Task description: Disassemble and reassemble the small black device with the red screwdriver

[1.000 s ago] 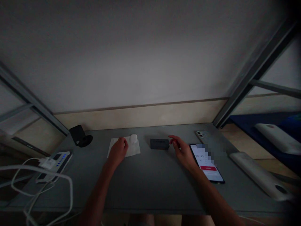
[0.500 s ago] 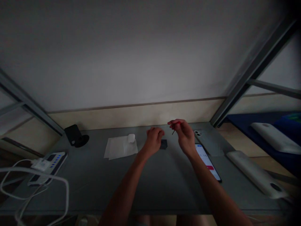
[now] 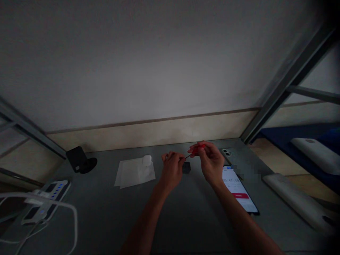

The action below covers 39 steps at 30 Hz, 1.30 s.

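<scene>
My right hand [image 3: 211, 161] is closed round the red handle of a small screwdriver [image 3: 198, 149]. Its thin dark shaft points left, the tip reaching the fingers of my left hand [image 3: 172, 166]. That left hand is closed in a pinch at the tip; what its fingers hold, if anything, is too small to make out. Just below the tip, a small dark box [image 3: 186, 167] sits on the grey table, partly covered by my left hand.
White sheets [image 3: 130, 173] with a small white case [image 3: 147, 160] lie left. Farther left are a black stand [image 3: 77, 159] and a power strip [image 3: 57, 191] with white cables. A lit phone [image 3: 239, 191], another phone [image 3: 227, 153] and a long pale object [image 3: 292, 198] lie right.
The screwdriver has swung from pointing down to pointing left, and its tip has come to my left fingers. Both hands are closer together. The view has shifted slightly.
</scene>
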Motion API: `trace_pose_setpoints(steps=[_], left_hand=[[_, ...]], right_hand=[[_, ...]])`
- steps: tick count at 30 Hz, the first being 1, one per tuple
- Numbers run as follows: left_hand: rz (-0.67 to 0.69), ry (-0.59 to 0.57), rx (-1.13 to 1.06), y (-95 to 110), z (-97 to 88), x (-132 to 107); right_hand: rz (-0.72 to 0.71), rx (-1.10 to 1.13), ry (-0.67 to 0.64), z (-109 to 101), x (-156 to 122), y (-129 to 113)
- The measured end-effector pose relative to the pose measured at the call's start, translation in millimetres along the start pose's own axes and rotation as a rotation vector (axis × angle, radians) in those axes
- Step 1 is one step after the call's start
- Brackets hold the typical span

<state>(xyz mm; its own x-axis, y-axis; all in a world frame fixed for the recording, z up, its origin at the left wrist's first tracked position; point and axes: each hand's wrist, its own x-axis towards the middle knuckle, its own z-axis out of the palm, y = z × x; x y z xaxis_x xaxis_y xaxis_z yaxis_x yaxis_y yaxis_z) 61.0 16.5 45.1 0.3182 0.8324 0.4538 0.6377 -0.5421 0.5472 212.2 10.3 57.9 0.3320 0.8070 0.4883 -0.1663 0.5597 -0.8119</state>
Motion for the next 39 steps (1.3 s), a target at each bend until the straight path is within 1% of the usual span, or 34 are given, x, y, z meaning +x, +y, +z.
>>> trace_pose_setpoints(steps=[3,7,12,15,21,31,39], left_hand=[[0.007,0.016,-0.015,-1.7,-1.7,-2.4],[0.006,0.069,-0.058,-5.0,-3.8,-2.3],[-0.052,0.118,-0.128,-10.0,-4.6,-0.3],[-0.065,0.147,-0.151,-10.6,-4.5,0.9],[-0.077,0.188,-0.148,-8.8,-2.4,1.0],[-0.052,0.24,-0.148,-13.3,1.2,-2.1],[-0.073,0.251,-0.146,-11.5,1.8,-2.5]], right_hand=[[0.038,0.004,0.042,-4.8,2.0,1.5],[0.058,-0.011,0.02,-6.1,2.3,4.0],[0.062,0.02,0.003,-2.0,-1.3,2.0],[0.062,0.027,0.004,-0.6,-2.5,0.2],[0.014,-0.005,0.012,0.3,-3.0,-0.9],[-0.064,-0.034,0.02,1.8,-5.5,-4.3],[-0.054,-0.029,0.014,2.7,-6.5,-4.6]])
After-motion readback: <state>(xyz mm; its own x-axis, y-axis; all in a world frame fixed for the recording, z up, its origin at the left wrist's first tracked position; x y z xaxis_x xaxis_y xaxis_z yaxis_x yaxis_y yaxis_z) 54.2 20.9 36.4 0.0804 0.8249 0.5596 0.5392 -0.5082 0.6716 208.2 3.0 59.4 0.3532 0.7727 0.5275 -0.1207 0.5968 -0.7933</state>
